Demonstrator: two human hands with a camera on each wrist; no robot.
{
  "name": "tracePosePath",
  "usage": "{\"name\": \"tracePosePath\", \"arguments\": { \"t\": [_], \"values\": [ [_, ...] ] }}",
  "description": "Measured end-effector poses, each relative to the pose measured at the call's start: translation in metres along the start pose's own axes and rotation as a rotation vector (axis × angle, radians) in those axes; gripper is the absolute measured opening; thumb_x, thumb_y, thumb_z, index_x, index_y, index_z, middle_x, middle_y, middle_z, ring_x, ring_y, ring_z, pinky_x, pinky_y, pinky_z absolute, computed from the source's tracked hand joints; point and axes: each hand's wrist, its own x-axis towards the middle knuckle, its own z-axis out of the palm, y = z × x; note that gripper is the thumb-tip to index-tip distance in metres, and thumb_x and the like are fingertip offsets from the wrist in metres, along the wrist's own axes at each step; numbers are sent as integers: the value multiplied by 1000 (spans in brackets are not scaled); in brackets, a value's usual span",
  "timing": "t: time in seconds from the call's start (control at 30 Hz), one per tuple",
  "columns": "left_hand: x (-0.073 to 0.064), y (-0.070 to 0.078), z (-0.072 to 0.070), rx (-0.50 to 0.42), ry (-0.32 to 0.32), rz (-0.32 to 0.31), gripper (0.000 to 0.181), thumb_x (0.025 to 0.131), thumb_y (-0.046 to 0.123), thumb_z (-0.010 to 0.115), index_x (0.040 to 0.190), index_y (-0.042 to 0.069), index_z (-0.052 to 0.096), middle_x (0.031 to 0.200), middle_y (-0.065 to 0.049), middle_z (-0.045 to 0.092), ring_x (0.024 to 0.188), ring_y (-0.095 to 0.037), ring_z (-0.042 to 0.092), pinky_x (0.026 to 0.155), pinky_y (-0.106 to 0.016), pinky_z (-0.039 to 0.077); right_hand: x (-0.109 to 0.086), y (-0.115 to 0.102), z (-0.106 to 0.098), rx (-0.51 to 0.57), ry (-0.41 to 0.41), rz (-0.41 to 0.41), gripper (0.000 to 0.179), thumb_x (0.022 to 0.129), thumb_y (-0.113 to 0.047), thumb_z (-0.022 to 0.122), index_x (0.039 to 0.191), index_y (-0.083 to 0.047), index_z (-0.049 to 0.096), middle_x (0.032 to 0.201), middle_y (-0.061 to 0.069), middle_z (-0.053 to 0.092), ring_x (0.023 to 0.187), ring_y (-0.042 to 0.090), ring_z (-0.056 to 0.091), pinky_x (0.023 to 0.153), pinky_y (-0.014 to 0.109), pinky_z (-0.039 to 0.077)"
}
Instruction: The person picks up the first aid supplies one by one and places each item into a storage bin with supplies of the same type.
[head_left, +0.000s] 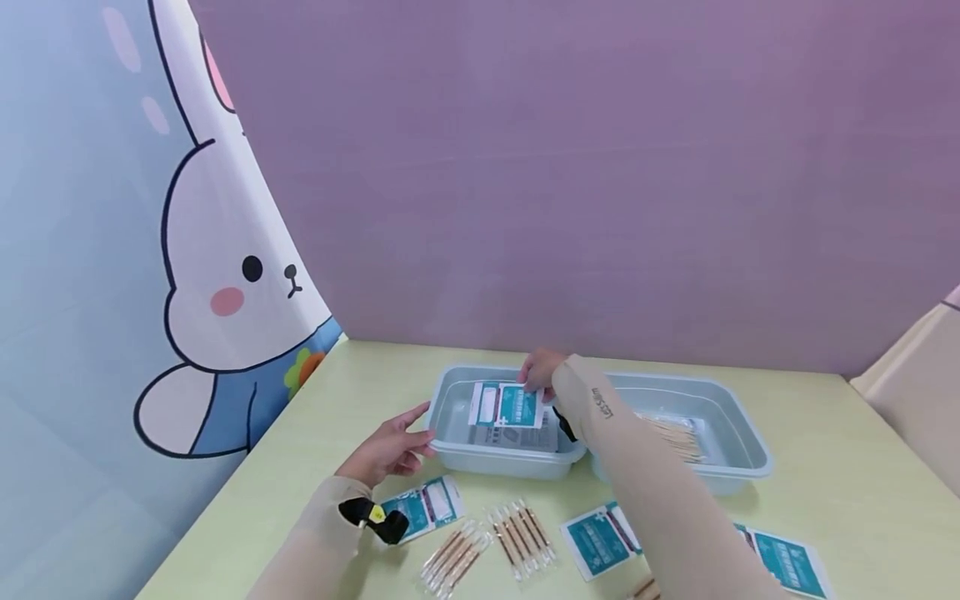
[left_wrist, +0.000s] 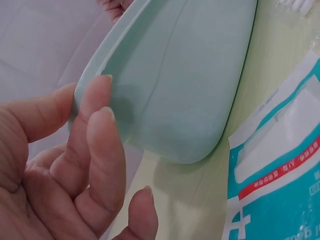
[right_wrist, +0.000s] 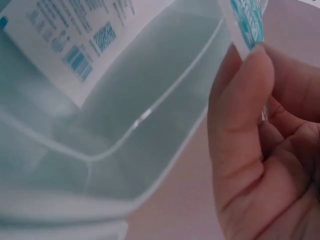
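Over the left of two pale tubs (head_left: 450,417), the right hand (head_left: 538,371) is pinching a teal packet (head_left: 507,405) above another lying inside. The left hand (head_left: 386,450), fingers straight, is touching its rim. The right tub (head_left: 738,433) is holding swabs (head_left: 678,437).

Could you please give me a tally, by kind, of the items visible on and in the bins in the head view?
Pale plastic bins: 2
Teal-and-white packets: 5, one pinched by the right hand
Cotton swab bundles: 3
Total: 10

The left hand touches the left bin's corner.
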Motion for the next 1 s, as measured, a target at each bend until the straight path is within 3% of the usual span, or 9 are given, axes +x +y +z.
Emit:
{"name": "tracePosePath", "arguments": {
  "t": [0.3,0.53,0.63,0.7,0.8,1.0],
  "values": [
    [1,1,4,-22,-34,10,59,98,20,56,151,18,32,72,-4,67,49,-15,51,55,-27,41,18,9,12,-30,-8,25,11,89,5,61,93,0,70,87,10,64,69,18,60,47,22,46],
    [2,0,3,-22,-21,5,59,98,20,57,151,17,32,73,-4,67,49,-15,51,55,-27,41,14,9,13,27,48,47,23,88,9,59,106,0,70,111,15,61,51,13,43,46,21,41],
    [3,1,5,-19,-28,0,59,98,20,57,151,17,32,73,-4,67,49,-15,51,55,-26,42,10,11,10,19,72,35,28,88,10,58,112,0,69,120,16,60,61,16,50,54,24,45],
    [3,1,6,-17,-26,1,59,97,21,57,151,17,32,73,-4,67,50,-15,51,55,-26,42,10,13,8,13,88,4,31,87,9,59,115,-2,68,124,16,59,80,21,58,67,29,51],
    [4,2,6,-14,-20,6,60,97,21,57,151,17,32,74,-4,67,50,-15,51,55,-27,42,9,16,2,-3,99,-83,34,87,7,59,119,-4,66,127,15,58,104,28,58,83,38,51],
    [5,-1,3,-12,-14,3,59,98,22,56,151,18,31,76,-6,68,51,-16,52,57,-27,43,-9,17,-11,-25,-36,-287,36,87,3,63,123,-2,63,109,15,66,92,23,62,81,38,52]
  ]
}}
